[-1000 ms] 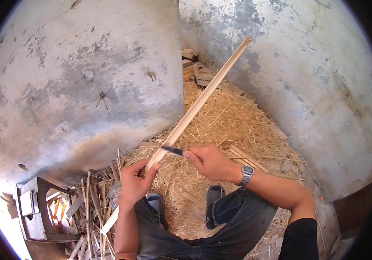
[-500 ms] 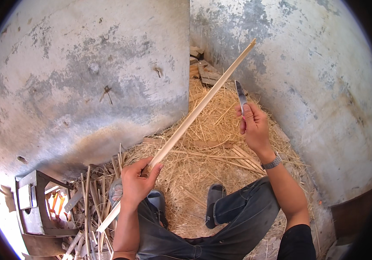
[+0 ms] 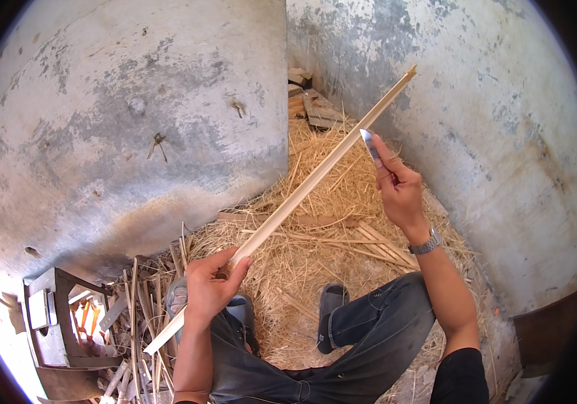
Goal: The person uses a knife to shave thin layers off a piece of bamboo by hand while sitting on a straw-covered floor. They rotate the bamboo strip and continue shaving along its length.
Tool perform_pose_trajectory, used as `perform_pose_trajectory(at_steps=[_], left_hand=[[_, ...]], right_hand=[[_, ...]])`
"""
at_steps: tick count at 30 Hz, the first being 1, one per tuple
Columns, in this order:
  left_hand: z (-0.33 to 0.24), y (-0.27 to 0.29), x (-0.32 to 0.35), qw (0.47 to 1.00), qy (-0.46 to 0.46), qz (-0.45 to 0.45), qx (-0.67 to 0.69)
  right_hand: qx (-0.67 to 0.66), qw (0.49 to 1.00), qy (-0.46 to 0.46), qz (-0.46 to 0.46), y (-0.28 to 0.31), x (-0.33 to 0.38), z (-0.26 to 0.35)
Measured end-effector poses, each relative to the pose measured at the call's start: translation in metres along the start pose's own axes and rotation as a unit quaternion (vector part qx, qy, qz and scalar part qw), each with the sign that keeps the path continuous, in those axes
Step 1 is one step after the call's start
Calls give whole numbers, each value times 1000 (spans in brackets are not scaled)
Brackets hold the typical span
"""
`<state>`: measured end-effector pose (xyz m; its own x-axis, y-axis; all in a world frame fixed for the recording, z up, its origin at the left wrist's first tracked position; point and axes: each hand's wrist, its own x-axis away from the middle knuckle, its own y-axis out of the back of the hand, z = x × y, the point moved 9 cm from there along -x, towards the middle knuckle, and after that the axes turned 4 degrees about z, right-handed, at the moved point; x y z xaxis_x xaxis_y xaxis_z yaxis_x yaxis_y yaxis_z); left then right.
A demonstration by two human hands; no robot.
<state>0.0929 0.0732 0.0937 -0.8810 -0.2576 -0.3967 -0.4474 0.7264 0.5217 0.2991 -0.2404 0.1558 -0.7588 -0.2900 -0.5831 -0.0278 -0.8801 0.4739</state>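
At the far left, a small dark wooden stool [image 3: 53, 323] stands on the floor beside a bundle of split sticks [image 3: 137, 316]. Just to its right, the left hand [image 3: 211, 289] is closed around the lower part of a long pale wooden strip [image 3: 315, 178], fingers wrapped over it and the thumb pressed along its upper face. A short length of the strip projects below this hand toward the stick bundle; the greater length rises diagonally up and to the right, ending near the grey, stained concrete wall [image 3: 490, 135]. The strip therefore spans the gap between both hands, gripped low by the left and passing just left of the right. The right hand [image 3: 399, 192] is raised near the strip's upper third, closed on a small knife [image 3: 368, 140] with the forefinger laid along the blade back. The blade tip sits touching or just beside the strip's edge; contact cannot be confirmed. A wristwatch [image 3: 427, 244] is worn on the right wrist. Below both hands, a bed of straw-like shavings [image 3: 315, 256] covers the floor, and a dark sandal [image 3: 331, 316] rests on it.
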Motion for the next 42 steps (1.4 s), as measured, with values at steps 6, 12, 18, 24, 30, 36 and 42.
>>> perform_pose_trajectory(at_steps=[6,12,18,24,30,36,42], left_hand=[[0,-2,1,1000,-5,-6,-13],[4,-4,2,1000,3,-18,-17],[8,-6,4,1000,23,9,-2],[19,-8,7,996,73,39,41],[19,-14,5,995,72,39,56],[19,-13,3,995,76,13,71],[27,-16,2,993,81,26,83]], right_hand=[[12,998,1,66,-28,14,26],[-8,994,-2,106,-46,24,26],[-44,994,4,100,-51,28,27],[-68,990,-27,119,-45,21,12],[-78,980,40,177,-65,35,43],[-47,990,-31,130,-57,19,26],[-55,968,134,206,-98,52,69]])
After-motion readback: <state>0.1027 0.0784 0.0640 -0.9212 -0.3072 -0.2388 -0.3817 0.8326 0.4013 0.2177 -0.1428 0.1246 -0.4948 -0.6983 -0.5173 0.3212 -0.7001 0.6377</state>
